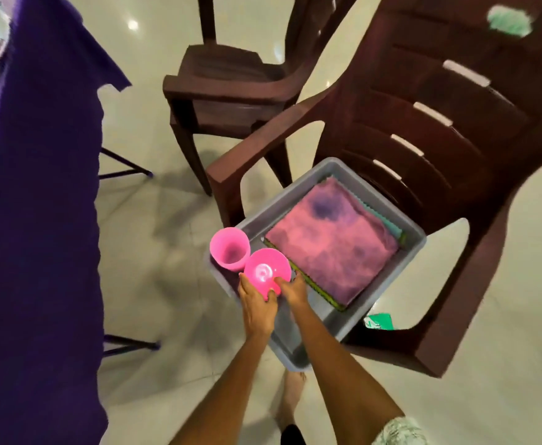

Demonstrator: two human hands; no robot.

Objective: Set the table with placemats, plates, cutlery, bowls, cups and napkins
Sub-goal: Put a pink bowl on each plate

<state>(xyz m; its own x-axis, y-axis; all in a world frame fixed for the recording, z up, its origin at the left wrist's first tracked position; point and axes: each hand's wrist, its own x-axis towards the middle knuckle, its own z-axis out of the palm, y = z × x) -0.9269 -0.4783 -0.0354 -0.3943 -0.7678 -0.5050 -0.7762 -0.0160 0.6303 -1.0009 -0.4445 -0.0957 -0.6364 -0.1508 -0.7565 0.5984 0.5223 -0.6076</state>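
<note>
together, left hand (258, 303) and right hand (293, 292) grip pink bowl (266, 272), pink cup (230, 248) beside

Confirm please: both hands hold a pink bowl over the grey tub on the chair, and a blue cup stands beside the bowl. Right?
Not quite. The head view shows the cup is pink, not blue. The rest holds: left hand and right hand hold the pink bowl over the grey tub on the chair.
</note>
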